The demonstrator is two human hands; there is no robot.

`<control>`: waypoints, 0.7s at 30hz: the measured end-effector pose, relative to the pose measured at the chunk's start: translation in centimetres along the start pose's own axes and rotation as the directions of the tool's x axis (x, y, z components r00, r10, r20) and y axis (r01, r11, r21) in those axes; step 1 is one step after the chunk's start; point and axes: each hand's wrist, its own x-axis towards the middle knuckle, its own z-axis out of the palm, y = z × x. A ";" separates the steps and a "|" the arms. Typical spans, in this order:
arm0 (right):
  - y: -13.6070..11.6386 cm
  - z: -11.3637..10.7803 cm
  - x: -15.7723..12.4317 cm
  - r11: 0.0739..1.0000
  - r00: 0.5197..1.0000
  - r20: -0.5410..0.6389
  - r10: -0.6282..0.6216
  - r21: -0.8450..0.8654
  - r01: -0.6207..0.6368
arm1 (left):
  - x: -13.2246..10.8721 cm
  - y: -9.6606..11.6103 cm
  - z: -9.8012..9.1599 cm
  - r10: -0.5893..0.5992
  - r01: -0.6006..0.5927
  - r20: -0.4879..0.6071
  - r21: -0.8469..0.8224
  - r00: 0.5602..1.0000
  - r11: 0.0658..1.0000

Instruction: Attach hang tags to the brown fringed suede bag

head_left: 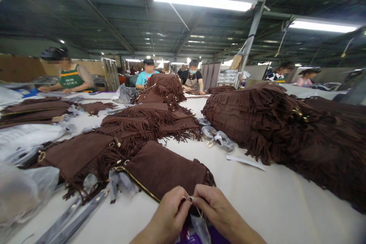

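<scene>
At the near table edge, my left hand (171,213) and my right hand (214,207) meet fingertip to fingertip, both pinched on a thin light cord (188,198). Below the fingers hangs a small clear plastic piece (201,228). Just beyond them lies a brown suede-like bag (168,167) with a gold zipper along its left side. Wrapped grey plastic (121,183) sits at the bag's left corner. What the cord is fastened to is hidden by my hands.
Fringed brown bags are piled high on the right (246,118) and stacked in the middle (148,122). Wrapped strap coils (224,141) and a paper strip (246,162) lie on the white table (274,198). Plastic bags (25,190) crowd the left. Several people work beyond.
</scene>
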 end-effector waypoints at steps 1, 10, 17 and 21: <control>0.1 0.1 0.0 1.000 1.000 0.000 -0.002 0.002 0.002 | 0.0 -0.1 -0.1 0.014 -0.015 0.021 0.055 1.000 0.998; -0.5 0.6 0.2 0.987 0.997 0.008 0.074 0.142 -0.075 | 0.3 0.1 -0.1 -0.022 0.016 -0.065 -0.093 0.998 0.996; 0.8 -1.3 -0.1 0.527 0.927 0.323 0.191 0.763 -0.374 | 0.6 0.4 0.1 -0.383 0.312 0.144 -0.852 0.912 0.421; 1.9 -2.9 -1.5 0.261 0.934 0.331 0.137 0.897 -0.356 | 0.4 0.8 -0.4 -0.381 0.300 0.200 -0.927 0.903 0.223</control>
